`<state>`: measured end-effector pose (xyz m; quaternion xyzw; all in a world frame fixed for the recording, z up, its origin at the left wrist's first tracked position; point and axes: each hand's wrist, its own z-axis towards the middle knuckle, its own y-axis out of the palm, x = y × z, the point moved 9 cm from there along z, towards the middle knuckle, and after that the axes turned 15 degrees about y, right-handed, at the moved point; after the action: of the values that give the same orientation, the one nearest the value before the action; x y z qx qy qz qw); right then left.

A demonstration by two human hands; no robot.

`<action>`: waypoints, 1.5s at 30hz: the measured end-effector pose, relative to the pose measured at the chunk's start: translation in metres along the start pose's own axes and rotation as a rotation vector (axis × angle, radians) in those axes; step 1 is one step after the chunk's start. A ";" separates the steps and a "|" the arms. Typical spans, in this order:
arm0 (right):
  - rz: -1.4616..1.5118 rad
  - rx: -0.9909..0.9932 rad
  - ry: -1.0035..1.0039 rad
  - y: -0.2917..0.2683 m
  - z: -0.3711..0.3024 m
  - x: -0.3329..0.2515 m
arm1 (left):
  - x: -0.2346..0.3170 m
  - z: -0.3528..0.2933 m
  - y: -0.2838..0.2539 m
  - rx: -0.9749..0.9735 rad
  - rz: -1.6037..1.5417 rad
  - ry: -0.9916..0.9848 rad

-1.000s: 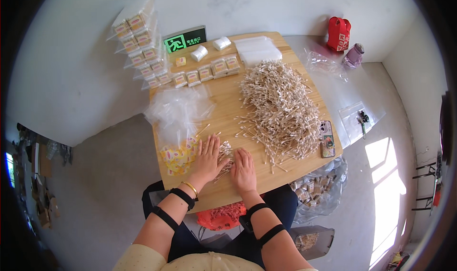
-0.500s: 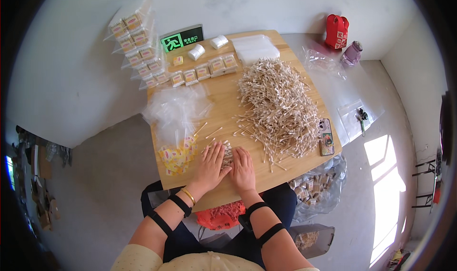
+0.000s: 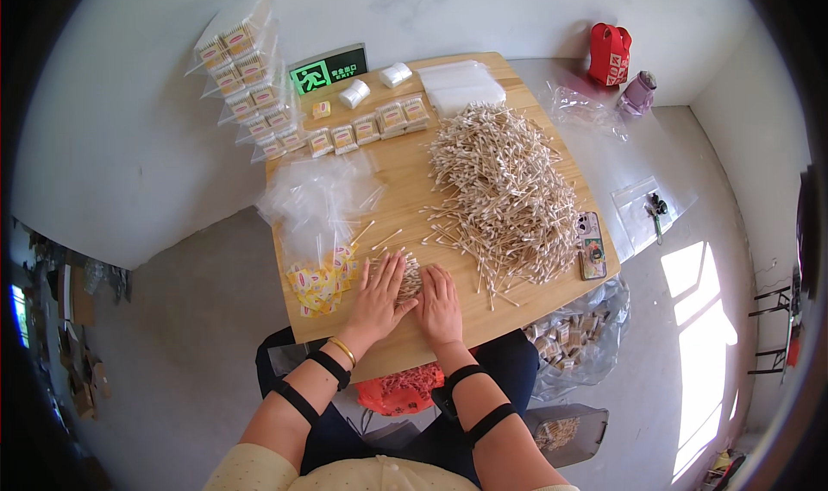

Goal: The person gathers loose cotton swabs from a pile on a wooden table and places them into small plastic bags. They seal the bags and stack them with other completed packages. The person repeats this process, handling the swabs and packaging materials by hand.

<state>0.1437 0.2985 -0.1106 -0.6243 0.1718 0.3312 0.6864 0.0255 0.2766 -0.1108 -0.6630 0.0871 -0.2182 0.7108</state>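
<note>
Near the front edge of the table, a small bunch of cotton swabs (image 3: pixel 409 280) stands between my two hands. Across its left side lies my left hand (image 3: pixel 379 299), fingers stretched and a little spread. My right hand (image 3: pixel 441 306) rests flat at its right side, fingers long and close together. Both thumbs lie near each other at the bunch's near side. The palms and part of the bunch are hidden. To the right is a big heap of loose cotton swabs (image 3: pixel 509 198). A few single swabs (image 3: pixel 387 240) lie just beyond my left hand.
Yellow-and-white paper labels (image 3: pixel 321 289) and clear plastic bags (image 3: pixel 315 199) lie left. Filled swab packs (image 3: pixel 366 129) form a row behind, beside stacked packs (image 3: pixel 250 85). A phone (image 3: pixel 592 246) sits by the right edge. Below stand a red bag (image 3: pixel 397 392) and grey bin (image 3: pixel 580 431).
My left hand has shifted slightly, its fingers a bit more spread over the swab bunch. My right hand stays nearly in place, and the heap looks the same.
</note>
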 end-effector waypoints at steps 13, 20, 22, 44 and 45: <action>-0.001 0.010 -0.008 -0.001 -0.001 -0.003 | 0.029 -0.038 0.005 -0.044 -0.075 0.091; -0.011 0.019 -0.015 -0.001 0.000 -0.002 | 0.018 -0.024 0.005 -0.024 -0.021 0.027; -0.015 0.019 -0.020 -0.001 0.000 -0.003 | 0.010 -0.013 0.002 -0.018 -0.004 0.001; 0.035 0.015 -0.003 -0.002 0.000 0.000 | -0.029 0.017 -0.014 0.074 -0.036 -0.084; 0.034 0.016 -0.007 -0.001 0.000 -0.001 | -0.031 0.019 -0.013 0.040 0.010 -0.073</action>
<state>0.1438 0.2980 -0.1087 -0.6146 0.1826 0.3436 0.6862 0.0028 0.3067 -0.1010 -0.6559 0.0599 -0.1920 0.7276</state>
